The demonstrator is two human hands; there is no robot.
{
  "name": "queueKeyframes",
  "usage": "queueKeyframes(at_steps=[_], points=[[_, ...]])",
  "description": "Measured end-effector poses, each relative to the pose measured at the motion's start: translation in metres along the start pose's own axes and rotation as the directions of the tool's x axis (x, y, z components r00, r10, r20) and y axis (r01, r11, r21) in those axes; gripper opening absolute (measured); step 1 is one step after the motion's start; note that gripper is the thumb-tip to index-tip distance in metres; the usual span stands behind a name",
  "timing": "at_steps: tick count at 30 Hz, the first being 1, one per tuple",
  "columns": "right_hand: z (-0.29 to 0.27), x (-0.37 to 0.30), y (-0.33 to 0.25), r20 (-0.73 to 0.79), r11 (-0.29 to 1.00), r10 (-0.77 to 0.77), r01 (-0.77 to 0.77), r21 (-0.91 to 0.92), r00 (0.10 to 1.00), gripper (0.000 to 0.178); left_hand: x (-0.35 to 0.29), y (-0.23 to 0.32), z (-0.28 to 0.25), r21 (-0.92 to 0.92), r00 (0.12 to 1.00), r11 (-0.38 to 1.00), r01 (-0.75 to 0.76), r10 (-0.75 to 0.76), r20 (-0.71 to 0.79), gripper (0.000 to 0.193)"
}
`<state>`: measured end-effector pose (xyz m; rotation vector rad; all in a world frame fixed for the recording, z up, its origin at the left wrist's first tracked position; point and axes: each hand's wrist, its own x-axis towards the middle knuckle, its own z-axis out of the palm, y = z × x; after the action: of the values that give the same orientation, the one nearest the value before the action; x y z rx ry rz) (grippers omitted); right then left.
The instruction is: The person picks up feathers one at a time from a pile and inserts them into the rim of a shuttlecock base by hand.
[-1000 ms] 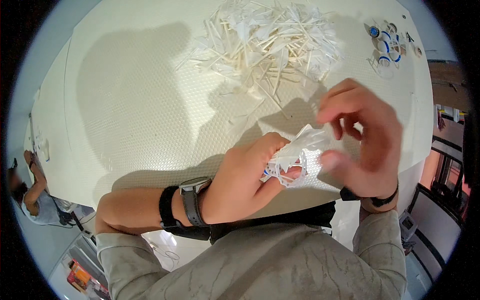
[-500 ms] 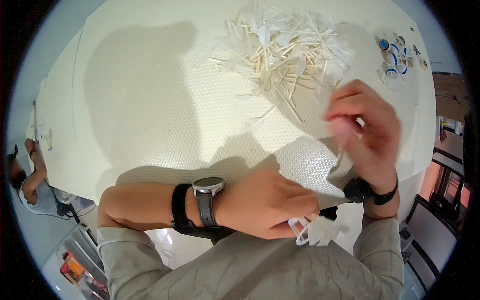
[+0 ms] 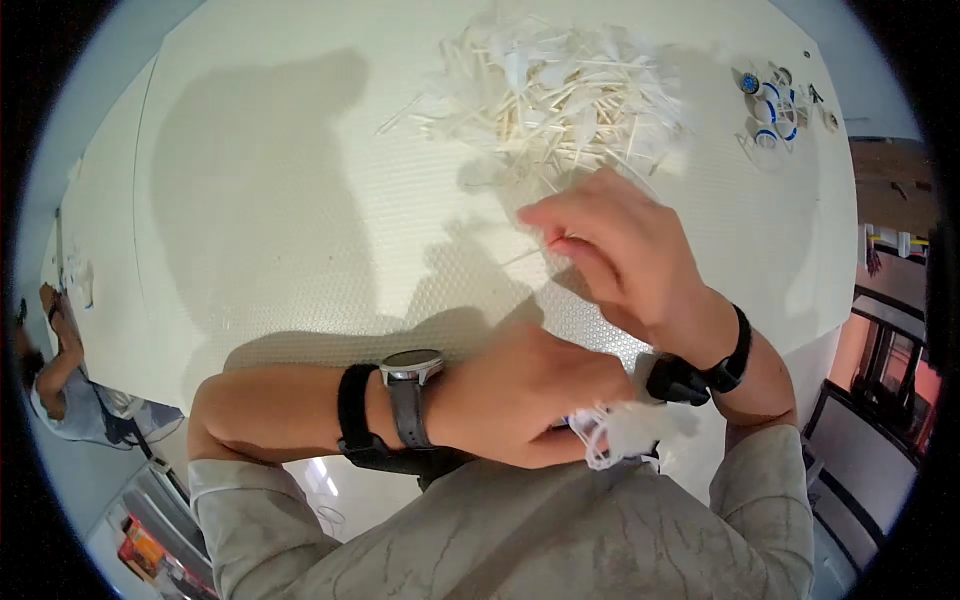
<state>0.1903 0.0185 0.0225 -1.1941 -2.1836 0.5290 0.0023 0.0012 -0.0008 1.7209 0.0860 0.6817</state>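
Observation:
My left hand, with a watch on its wrist, is closed near my chest on a white bundle with thin looped strands. The bundle looks like feathers, but blur hides its exact kind. My right hand hovers over the table just this side of a pile of white feather-like pieces with pale, thin shafts. Its thumb and index finger pinch a thin pale shaft, which points left. The rest of that shaft is hidden by the fingers.
A cream, dimpled table spreads under my arms. At its far right lie several small rings with blue edges and a round dark-blue item. Off the left edge, another person sits, an arm resting at the table.
My right hand has moved left, and a thin shaft now shows between its fingers. The left hand stays near my chest with the white bundle, and the view has shifted slightly.

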Motion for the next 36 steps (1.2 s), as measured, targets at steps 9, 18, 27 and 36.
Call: queueKeyframes(at_steps=[9,18,27,36], points=[[-0.026,-0.012,0.011,0.014,0.582,0.487,-0.336,0.741,0.873,0.008,0.0,0.006,-0.007,-0.267,0.902,0.928,0.262,-0.334,-0.275,0.022],[-0.032,-0.011,0.004,0.168,0.363,0.535,-0.405,0.839,0.828,0.013,-0.001,0.002,-0.008,-0.238,0.862,0.922,0.306,-0.374,-0.341,0.024],[-0.036,-0.017,0.006,0.247,0.26,0.406,-0.37,0.892,0.88,0.009,-0.001,0.003,-0.009,-0.342,0.821,0.871,0.354,-0.464,-0.333,0.028],[-0.042,-0.016,-0.001,0.295,0.308,0.448,-0.455,0.836,0.844,0.024,0.003,0.011,-0.008,-0.431,0.768,0.825,0.366,-0.529,-0.36,0.01]])
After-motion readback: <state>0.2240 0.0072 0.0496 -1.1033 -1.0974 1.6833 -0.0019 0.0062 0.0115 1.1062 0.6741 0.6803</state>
